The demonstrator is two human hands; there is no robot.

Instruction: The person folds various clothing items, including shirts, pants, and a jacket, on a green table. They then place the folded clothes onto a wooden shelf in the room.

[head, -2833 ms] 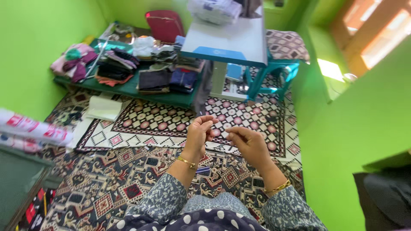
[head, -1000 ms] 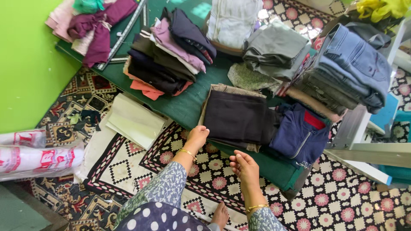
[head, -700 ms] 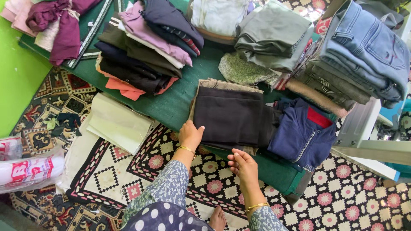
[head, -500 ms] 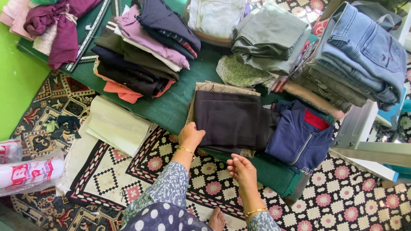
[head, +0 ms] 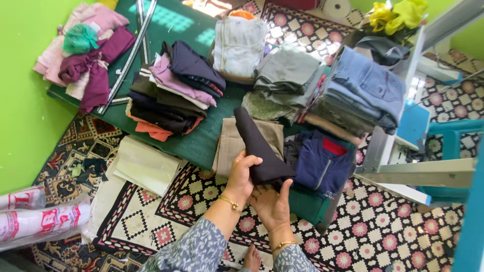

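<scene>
My left hand (head: 241, 174) grips the near edge of a folded dark brown cloth (head: 257, 146) from above. My right hand (head: 272, 204) holds the same cloth from underneath, palm up. The cloth is lifted and tilted off a folded beige cloth (head: 227, 143) that lies on the green mat (head: 196, 141). A navy blue garment (head: 317, 163) with a red label lies just right of my hands.
Stacks of folded clothes cover the green mat: dark and pink ones (head: 174, 90), grey ones (head: 285, 70), blue jeans (head: 365, 90). A pale folded cloth (head: 143, 166) lies on the patterned rug (head: 383, 236). Rolled packages (head: 40, 221) lie at left. A blue table leg (head: 469, 201) stands at right.
Both hands have closed on the dark brown cloth and raised it off the beige cloth beneath; before, they rested at its near edge while it lay flat.
</scene>
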